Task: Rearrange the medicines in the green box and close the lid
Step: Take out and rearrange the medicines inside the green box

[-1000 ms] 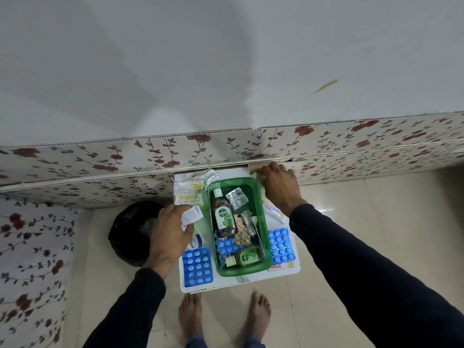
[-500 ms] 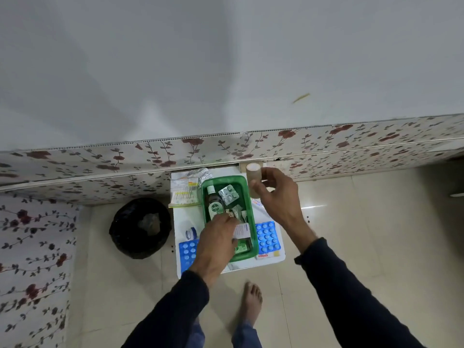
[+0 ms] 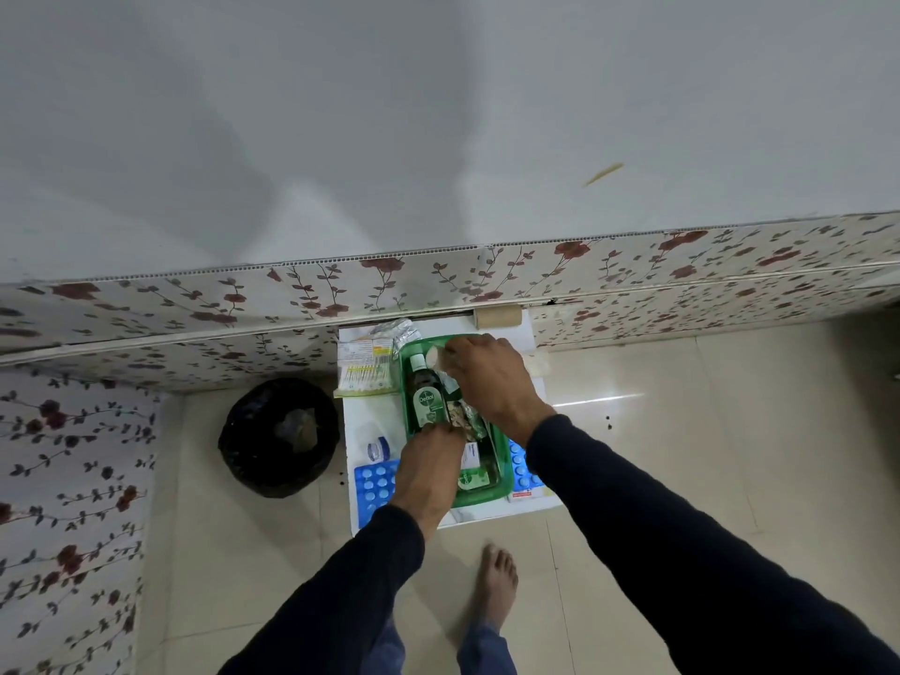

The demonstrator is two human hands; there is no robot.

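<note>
Both hands reached into the box (image 3: 504, 487): left hand (image 3: 428, 472) grip unclear, right hand (image 3: 492, 382) pinching a roll (image 3: 436, 355) beside the bottle (image 3: 424, 394).

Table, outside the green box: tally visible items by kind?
Blue pill tray: 2 (second partly hidden by the right arm)
Small round jar: 1
Cotton swab pack: 1
Foil pill strip: 1
Tan roll: 1
Total: 6

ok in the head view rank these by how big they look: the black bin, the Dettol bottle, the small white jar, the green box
1. green box and bin: look alike
2. Dettol bottle
3. jar
</note>
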